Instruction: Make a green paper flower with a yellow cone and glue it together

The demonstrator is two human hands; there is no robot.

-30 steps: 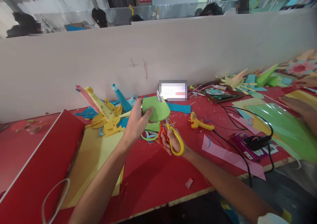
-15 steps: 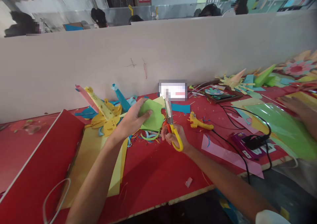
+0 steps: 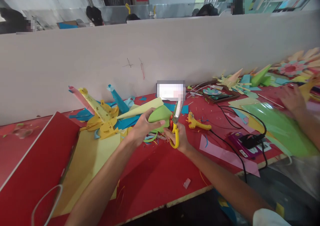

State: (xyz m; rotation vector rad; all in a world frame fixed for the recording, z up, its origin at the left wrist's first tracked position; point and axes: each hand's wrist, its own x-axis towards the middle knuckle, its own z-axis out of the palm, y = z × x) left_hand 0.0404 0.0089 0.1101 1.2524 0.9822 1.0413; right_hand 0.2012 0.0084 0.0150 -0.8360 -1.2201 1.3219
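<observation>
My left hand (image 3: pixel 147 125) pinches a piece of green paper (image 3: pixel 161 114), which is bent into a curve. In my right hand (image 3: pixel 182 137) are scissors with yellow handles (image 3: pixel 176 139), their blades pointing up and away beside the paper's right edge. Whether the right fingers also touch the paper I cannot tell. Under the hands lie thin paper offcuts (image 3: pixel 151 137) in several colours. Just behind them, a pale yellow paper cone (image 3: pixel 143 108) and a blue paper strip (image 3: pixel 183 108) rest on the red table (image 3: pixel 155 172).
A yellow glue gun (image 3: pixel 198 123) lies to the right, its cord near a purple power strip (image 3: pixel 240 144). Paper flowers and cones (image 3: pixel 101 114) stand at left, above yellow sheets (image 3: pixel 87 162). Another person's hand (image 3: pixel 291 97) is at far right. A white partition (image 3: pixel 100 59) closes the back.
The green paper has turned from nearly flat-on to curved and edge-on. The scissors' blades have swung to the right. The other person's hand has risen, and the view has shifted slightly.
</observation>
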